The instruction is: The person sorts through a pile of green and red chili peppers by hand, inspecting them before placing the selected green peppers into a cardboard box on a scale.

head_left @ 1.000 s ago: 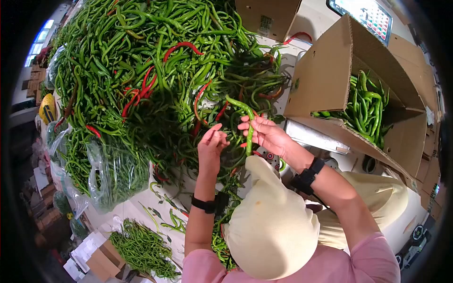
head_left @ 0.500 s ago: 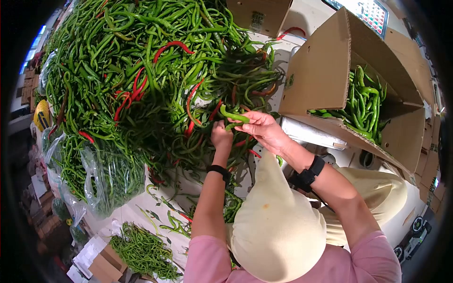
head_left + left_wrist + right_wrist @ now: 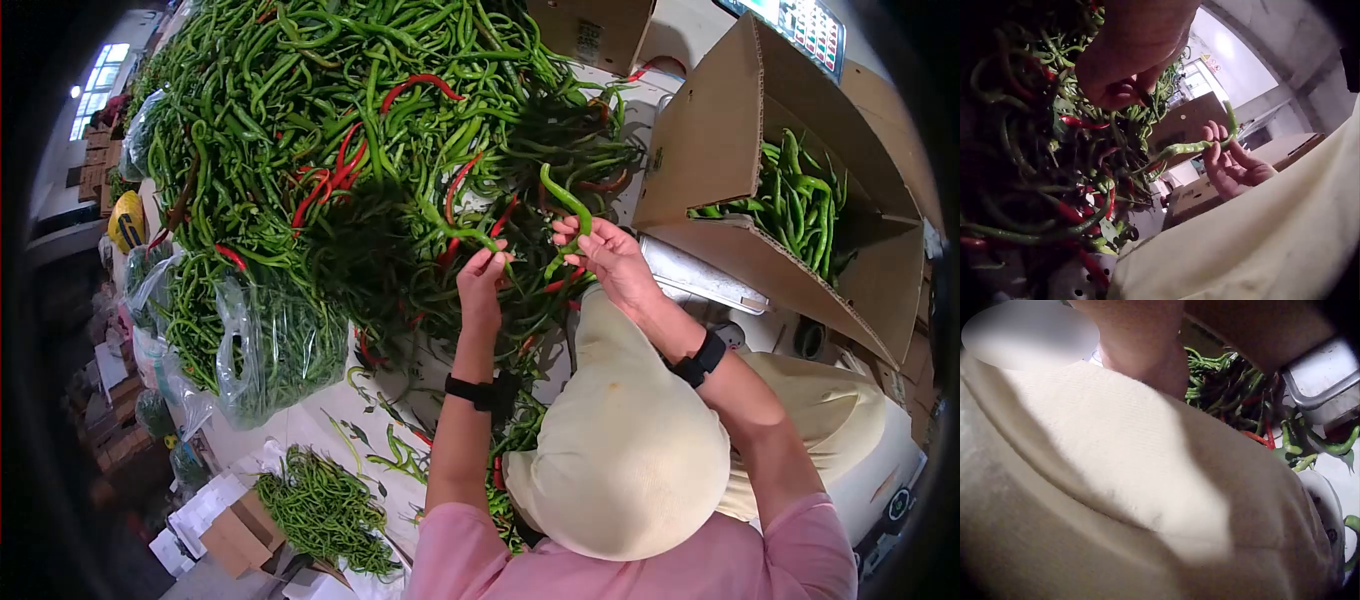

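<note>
My right hand (image 3: pixel 618 265) grips a long curved green chili pepper (image 3: pixel 568 198) above the near edge of the big chili heap (image 3: pixel 300 120). The left wrist view shows this pepper (image 3: pixel 1185 149) running out from both sides of the right fingers, bent upward at one end. Beside it, the left hand (image 3: pixel 482 290) pinches another green chili pepper (image 3: pixel 465 235) between thumb and fingertips, low over the shaded chilies. In the right wrist view, cream trouser cloth (image 3: pixel 1116 444) covers most of the picture and hides the fingers.
At the right, an open cardboard box (image 3: pixel 690 160) holds green chilies. A metal tray (image 3: pixel 700 275) lies beside it. Clear plastic bags (image 3: pixel 285 360) of chilies stand at the left, with a smaller chili pile (image 3: pixel 320 510) nearer. The cream-covered knee (image 3: pixel 630 430) rises between the arms.
The left hand went down into the heap and came back up with a green chili. The right hand keeps its green chili, which has turned in the fingers.
</note>
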Motion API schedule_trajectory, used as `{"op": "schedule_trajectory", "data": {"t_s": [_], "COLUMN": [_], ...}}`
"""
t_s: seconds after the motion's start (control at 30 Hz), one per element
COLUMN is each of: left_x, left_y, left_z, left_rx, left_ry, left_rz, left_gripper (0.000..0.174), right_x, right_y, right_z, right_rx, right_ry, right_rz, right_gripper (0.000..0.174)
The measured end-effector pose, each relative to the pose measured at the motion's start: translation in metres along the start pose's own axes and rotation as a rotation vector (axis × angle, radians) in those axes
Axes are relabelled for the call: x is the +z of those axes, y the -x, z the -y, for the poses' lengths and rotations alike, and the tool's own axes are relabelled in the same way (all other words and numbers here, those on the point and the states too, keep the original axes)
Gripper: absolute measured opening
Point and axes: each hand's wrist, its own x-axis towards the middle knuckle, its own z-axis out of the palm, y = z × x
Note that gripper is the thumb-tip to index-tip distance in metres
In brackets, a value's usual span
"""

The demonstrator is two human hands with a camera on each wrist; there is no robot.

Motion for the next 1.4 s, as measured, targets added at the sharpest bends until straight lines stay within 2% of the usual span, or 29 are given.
{"op": "schedule_trajectory", "data": {"t_s": [0.2,0.33,0.47,0.57,0.6,0.7,0.8,0.9,0.93,1.0,1.03,1.13,1.17,1.23,1.27,1.3,1.37,1.4], "left_x": [0.015,0.027,0.036,0.029,0.028,0.024,0.015,0.017,0.013,-0.005,-0.014,-0.035,-0.039,-0.040,-0.037,-0.034,-0.028,-0.023], "left_y": [0.019,0.027,0.037,0.032,0.031,0.035,0.032,0.049,0.051,0.051,0.050,0.053,0.053,0.053,0.052,0.050,0.037,0.031], "left_z": [-0.010,-0.005,-0.013,0.004,0.006,0.010,0.017,-0.009,-0.018,-0.013,-0.011,0.000,0.006,0.017,0.020,0.023,0.044,0.052], "left_rx": [0.025,0.128,0.088,0.210,0.213,0.234,0.270,0.058,0.065,0.073,0.079,0.062,0.060,0.051,0.049,0.048,0.097,0.118], "left_ry": [-0.050,-0.016,-0.060,-0.081,-0.080,-0.142,-0.327,-0.089,-0.113,-0.198,-0.241,-0.334,-0.357,-0.380,-0.399,-0.419,-0.503,-0.545], "left_rz": [0.144,0.305,0.376,0.419,0.402,0.407,0.466,0.477,0.482,0.397,0.355,0.306,0.289,0.259,0.254,0.250,0.197,0.168], "left_gripper": [0.021,0.019,0.023,0.022,0.023,0.024,0.025,0.026,0.028,0.028,0.028,0.030,0.030,0.030,0.029,0.028,0.026,0.025], "right_x": [0.000,0.004,0.009,0.011,0.012,0.016,0.001,0.034,0.041,0.067,0.066,0.050,0.042,-0.002,-0.004,-0.005,0.021,0.023], "right_y": [-0.001,-0.002,-0.001,0.002,0.003,0.007,0.002,0.027,0.039,0.073,0.089,0.149,0.163,0.184,0.185,0.186,0.173,0.172], "right_z": [-0.002,-0.006,-0.007,-0.005,-0.004,-0.003,-0.014,0.029,0.051,0.109,0.147,0.207,0.220,0.253,0.255,0.258,0.245,0.236], "right_rx": [0.008,-0.002,-0.011,-0.022,0.006,0.000,-0.194,-0.237,-0.346,-0.434,-0.639,-1.039,-1.124,-1.102,-1.001,-0.898,-0.510,-0.675], "right_ry": [0.066,0.094,0.096,0.210,0.211,0.289,0.722,0.675,0.737,0.555,0.887,0.796,0.606,0.986,1.153,1.327,1.596,1.641], "right_rz": [0.067,0.087,0.133,0.186,0.172,0.214,0.302,0.200,0.174,0.136,0.149,-0.202,-0.333,-0.391,-0.445,-0.487,-0.612,-0.633], "right_gripper": [0.026,0.029,0.032,0.032,0.036,0.034,0.028,0.020,0.015,0.015,0.017,0.025,0.031,0.036,0.037,0.039,0.040,0.038]}}
